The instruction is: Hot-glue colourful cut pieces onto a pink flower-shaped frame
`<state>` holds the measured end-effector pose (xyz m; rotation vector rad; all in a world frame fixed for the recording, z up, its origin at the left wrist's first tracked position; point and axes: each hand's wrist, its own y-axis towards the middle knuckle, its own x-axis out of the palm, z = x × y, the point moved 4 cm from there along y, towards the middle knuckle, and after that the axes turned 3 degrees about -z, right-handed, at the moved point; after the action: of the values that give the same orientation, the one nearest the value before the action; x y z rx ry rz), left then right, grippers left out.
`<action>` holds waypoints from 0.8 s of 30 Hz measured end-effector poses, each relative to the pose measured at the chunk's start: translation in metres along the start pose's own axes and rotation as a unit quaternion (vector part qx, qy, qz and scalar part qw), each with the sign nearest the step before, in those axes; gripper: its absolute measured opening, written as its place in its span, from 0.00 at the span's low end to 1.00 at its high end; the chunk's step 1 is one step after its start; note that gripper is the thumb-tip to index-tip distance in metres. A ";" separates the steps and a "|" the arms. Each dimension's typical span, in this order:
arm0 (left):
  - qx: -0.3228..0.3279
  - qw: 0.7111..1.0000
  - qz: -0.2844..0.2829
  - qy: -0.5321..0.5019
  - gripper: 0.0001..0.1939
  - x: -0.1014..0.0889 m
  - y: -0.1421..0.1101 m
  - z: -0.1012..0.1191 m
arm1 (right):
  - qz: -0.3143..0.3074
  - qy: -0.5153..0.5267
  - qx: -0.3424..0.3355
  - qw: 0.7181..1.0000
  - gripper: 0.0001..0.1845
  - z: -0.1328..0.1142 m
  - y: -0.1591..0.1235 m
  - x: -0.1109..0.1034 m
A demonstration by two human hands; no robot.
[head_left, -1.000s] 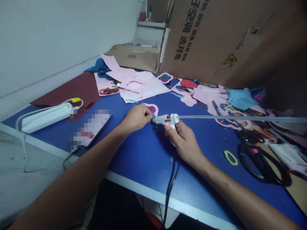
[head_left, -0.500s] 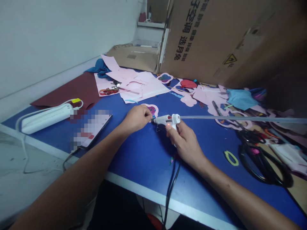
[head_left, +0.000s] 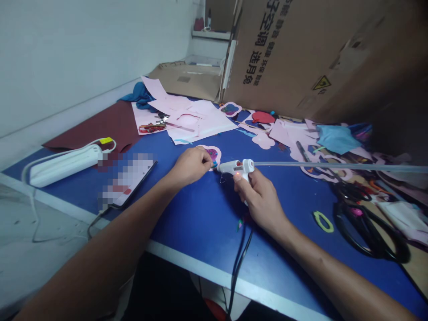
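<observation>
My right hand (head_left: 257, 189) is wrapped round the handle of a white hot glue gun (head_left: 234, 167). A small orange light glows on the gun, and a long clear glue stick (head_left: 317, 166) sticks out of its back. The nozzle points left, close to my left fingertips. A thin thread of glue hangs below the tip. My left hand (head_left: 192, 165) is closed at the edge of a pink flower-shaped paper cutout (head_left: 216, 154) with a dark, colourful middle. The fingers hide part of the cutout, and I cannot tell exactly what they pinch.
Pink paper sheets (head_left: 207, 118) and cutouts lie along the back of the blue table (head_left: 200, 223). Black-handled scissors (head_left: 368, 232) and a light green ring (head_left: 323, 221) are at right. A phone (head_left: 133, 178) and a white power strip (head_left: 67, 165) lie left. Large cardboard (head_left: 284, 58) stands behind.
My right hand has drawn the glue gun slightly to the right, so its nozzle is a little farther from my left fingertips. My left hand stays in place.
</observation>
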<state>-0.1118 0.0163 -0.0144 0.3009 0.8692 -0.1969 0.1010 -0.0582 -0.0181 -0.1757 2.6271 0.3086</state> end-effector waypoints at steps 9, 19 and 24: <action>0.005 1.000 0.002 0.001 0.10 -0.001 -0.001 0.003 | 0.012 -0.004 -0.001 1.000 0.21 -0.002 0.001 -0.003; 0.007 1.000 0.000 0.005 0.11 -0.001 -0.001 0.003 | 0.023 0.002 0.004 1.000 0.21 0.002 0.002 -0.003; 0.013 1.000 -0.001 0.016 0.12 -0.001 -0.001 0.004 | 0.038 0.035 0.019 0.999 0.22 0.003 0.003 -0.004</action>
<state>-0.1097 0.0143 -0.0117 0.3272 0.8995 -0.2057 0.1051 -0.0540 -0.0179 -0.0758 2.7108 0.2836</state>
